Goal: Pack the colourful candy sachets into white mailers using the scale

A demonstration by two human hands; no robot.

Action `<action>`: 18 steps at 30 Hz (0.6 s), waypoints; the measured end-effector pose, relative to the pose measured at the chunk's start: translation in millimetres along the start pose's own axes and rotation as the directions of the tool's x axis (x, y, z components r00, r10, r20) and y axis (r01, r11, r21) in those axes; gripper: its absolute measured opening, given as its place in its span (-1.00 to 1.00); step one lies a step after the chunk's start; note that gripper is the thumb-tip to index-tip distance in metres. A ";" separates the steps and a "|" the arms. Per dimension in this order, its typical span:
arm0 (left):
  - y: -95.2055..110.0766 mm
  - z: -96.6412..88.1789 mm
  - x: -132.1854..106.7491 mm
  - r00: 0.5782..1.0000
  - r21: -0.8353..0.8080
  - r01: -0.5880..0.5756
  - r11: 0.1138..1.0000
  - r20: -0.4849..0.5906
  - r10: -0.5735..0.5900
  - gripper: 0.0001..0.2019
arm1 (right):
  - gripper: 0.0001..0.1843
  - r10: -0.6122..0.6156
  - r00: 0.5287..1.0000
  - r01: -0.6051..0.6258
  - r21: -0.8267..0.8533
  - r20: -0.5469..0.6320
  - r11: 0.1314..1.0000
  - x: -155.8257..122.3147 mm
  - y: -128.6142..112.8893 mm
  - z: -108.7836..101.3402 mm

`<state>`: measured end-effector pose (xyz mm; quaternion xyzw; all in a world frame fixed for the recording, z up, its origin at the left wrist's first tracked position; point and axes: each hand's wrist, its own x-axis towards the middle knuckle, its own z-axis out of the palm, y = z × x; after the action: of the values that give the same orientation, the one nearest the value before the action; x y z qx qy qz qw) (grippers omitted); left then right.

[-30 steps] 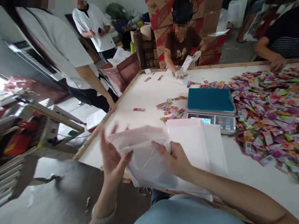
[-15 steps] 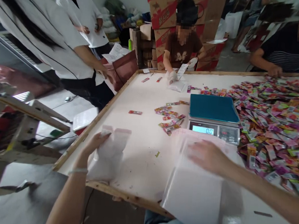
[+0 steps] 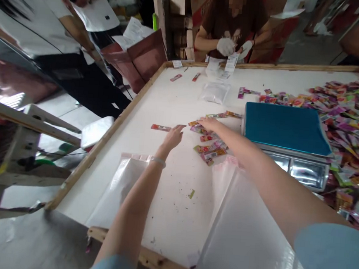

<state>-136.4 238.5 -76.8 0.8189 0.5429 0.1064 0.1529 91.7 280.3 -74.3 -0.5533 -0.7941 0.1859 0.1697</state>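
Note:
My left hand [image 3: 173, 137] reaches out over the table with its fingers stretched forward, beside a single red candy packet [image 3: 160, 127]. Fingers extended, my right hand [image 3: 209, 123] lies at the far edge of a small group of colourful packets [image 3: 212, 150], touching or just above them. Under my left forearm a clear plastic bag [image 3: 117, 189] lies flat. A stack of translucent plastic bags [image 3: 237, 222] rests below my right arm. To the right stands a digital scale [image 3: 287, 128] with a blue plate, its display partly hidden by my arm.
A large heap of packets [image 3: 352, 111] covers the table's right side. Opposite, a person in white gloves [image 3: 226, 46] handles papers near a filled clear bag [image 3: 215, 92]. Other people stand at the left. A wooden rim [image 3: 132, 108] edges the table.
My left hand has let go of the clear bag and moved forward and right. My right hand has left the bag stack for the packets. The person opposite has drawn both gloved hands together.

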 end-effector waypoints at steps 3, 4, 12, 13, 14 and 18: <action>28.4 29.4 25.2 0.995 -0.018 -0.087 0.996 0.054 0.088 -0.53 | -0.65 0.068 0.997 -0.065 -0.102 0.024 0.993 -2.8 15.0 13.9; 36.4 36.6 30.0 0.994 -0.024 -0.095 0.995 0.059 0.096 -0.54 | -0.64 0.098 0.995 -0.094 -0.128 0.025 0.987 -2.2 18.0 15.6; 50.2 46.2 27.9 0.993 -0.174 0.092 0.980 -0.061 -0.104 -0.72 | -0.53 0.322 0.946 -0.310 -0.217 0.020 0.926 24.9 37.6 -21.1; 48.8 43.6 26.7 0.985 -0.223 0.131 0.966 -0.082 -0.153 -0.73 | -0.50 0.334 0.942 -0.322 -0.218 0.021 0.921 28.5 41.2 -29.3; 47.8 40.9 25.9 0.976 -0.279 0.164 0.946 -0.096 -0.197 -0.74 | -0.48 0.341 0.940 -0.327 -0.220 0.026 0.919 31.5 44.9 -37.0; 47.4 32.5 25.1 0.950 -0.533 0.229 0.815 -0.059 -0.306 -0.81 | -0.38 0.363 0.928 -0.331 -0.256 0.085 0.908 35.1 55.7 -50.7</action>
<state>-75.1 240.0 -89.4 0.6526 0.6132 0.2843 0.3425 149.6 336.5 -54.6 -0.6887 -0.7087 0.1526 0.0144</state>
